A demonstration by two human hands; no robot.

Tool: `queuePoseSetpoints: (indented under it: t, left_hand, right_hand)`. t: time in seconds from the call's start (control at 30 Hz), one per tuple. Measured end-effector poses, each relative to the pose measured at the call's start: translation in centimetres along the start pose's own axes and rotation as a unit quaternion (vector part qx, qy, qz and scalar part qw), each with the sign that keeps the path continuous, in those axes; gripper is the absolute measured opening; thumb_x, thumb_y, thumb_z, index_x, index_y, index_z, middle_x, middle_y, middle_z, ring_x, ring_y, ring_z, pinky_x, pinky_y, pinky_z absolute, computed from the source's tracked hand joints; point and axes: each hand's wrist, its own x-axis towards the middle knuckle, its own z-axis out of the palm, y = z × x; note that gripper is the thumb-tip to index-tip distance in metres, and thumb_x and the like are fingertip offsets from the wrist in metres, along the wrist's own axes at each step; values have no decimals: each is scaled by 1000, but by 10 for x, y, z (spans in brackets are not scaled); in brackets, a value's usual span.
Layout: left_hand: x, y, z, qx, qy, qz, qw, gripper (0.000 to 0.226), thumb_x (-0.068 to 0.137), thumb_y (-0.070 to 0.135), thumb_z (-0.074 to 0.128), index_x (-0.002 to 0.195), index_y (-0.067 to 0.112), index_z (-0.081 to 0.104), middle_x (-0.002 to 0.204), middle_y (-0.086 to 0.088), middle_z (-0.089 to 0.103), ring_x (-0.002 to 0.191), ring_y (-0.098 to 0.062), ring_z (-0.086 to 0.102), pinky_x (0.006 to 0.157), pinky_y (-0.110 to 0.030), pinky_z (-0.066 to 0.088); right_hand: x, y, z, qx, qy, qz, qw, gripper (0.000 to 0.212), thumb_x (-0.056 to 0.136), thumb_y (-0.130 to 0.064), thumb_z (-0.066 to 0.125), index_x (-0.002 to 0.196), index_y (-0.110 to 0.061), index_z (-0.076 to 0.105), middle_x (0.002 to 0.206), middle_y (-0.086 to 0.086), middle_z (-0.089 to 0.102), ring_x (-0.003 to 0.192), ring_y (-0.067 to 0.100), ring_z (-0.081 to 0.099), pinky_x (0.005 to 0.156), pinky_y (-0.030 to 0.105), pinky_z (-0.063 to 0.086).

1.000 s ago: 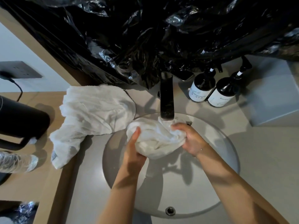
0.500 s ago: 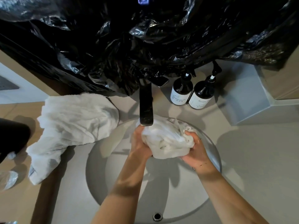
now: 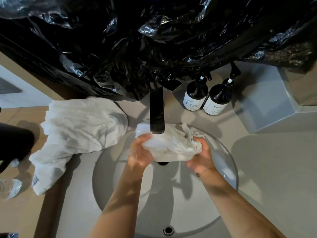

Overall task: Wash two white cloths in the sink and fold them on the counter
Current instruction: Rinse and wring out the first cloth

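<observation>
Wet, bunched white cloth point(image 3: 171, 146) under the faucet point(image 3: 157, 110), clutched by left hand point(image 3: 140, 152) and right hand point(image 3: 200, 157); second cloth point(image 3: 77, 133) left of faucet on grey desk point(image 3: 265, 169).

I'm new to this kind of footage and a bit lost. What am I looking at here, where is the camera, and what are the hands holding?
There is no machine: a person wears a camera on the head, looking down at their own bare arms. Both hands, left and right, grip one bunched white cloth under the black tap, over the round sink. A second cloth lies crumpled on the counter to the left. Two dark pump bottles stand behind the sink. Black plastic sheeting hangs above.
</observation>
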Motion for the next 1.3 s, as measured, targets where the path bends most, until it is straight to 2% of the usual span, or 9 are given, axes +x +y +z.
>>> queuePoseSetpoints:
  t: [0.07,0.17,0.53,0.7,0.83,0.97,1.07,1.17,1.3]
  left_hand:
    - [-2,-14,-27,-110,-88,117,983,50,102,27,39,142,-4,38,153,-25,30,143,-39,25,118,-51,18]
    - [-9,14,-12,-85,-200,-33,976,44,74,-2,71,117,1,62,126,-31,54,118,-36,58,94,-45,52]
    - [-34,18,-50,28,22,-245,969,45,79,6,68,122,10,58,109,-17,67,98,-36,66,94,-63,48]
    - [-35,22,-16,-32,-53,-296,953,6,98,5,55,100,10,53,67,14,70,77,1,68,63,-12,51]
    - [-28,12,-8,-18,-51,-165,985,72,96,50,49,141,-4,35,145,-30,36,141,-41,28,119,-57,15]
    - [-13,-3,27,16,34,-155,987,64,83,44,69,125,-3,54,120,-25,60,111,-38,62,100,-52,48]
    - [-8,-16,42,35,119,-157,980,27,94,29,57,112,9,60,106,-13,66,92,-27,68,85,-42,54]
    - [-7,-22,47,50,125,-157,978,41,90,27,58,122,2,56,107,-17,65,103,-34,65,88,-45,54]
    - [-10,-18,41,87,58,-141,984,57,62,24,71,110,-3,56,98,-19,65,96,-36,65,80,-44,53]
  right_hand:
    - [5,0,9,-19,-3,4,1000,27,82,-19,44,86,-14,70,80,6,68,78,23,68,69,31,54]
    - [9,4,19,-24,-28,25,999,33,79,-20,41,78,-14,73,77,4,69,75,21,67,70,29,53]
    - [17,22,16,-79,-79,62,992,63,50,-16,72,111,-2,67,106,21,64,104,36,58,90,44,48]
    - [0,12,9,-130,-84,54,986,60,58,-11,63,116,2,62,109,22,63,104,37,59,85,42,51]
    - [-9,-4,-8,-129,-63,54,988,57,61,-10,69,112,10,53,116,21,46,109,36,45,86,41,43]
    - [-20,-14,-18,-157,-22,23,987,40,63,-7,71,62,-16,32,84,7,36,76,21,39,67,29,40]
    - [-27,-14,-25,-97,-53,0,994,43,77,-13,70,78,-19,28,88,8,26,86,18,50,78,30,49]
    - [-30,-16,-24,-59,-29,-10,998,40,94,-15,60,117,-18,27,118,10,28,136,25,41,113,50,30]
    - [-28,-15,-24,-124,-21,11,992,29,88,-24,69,106,-18,46,129,12,39,130,27,45,114,50,28]
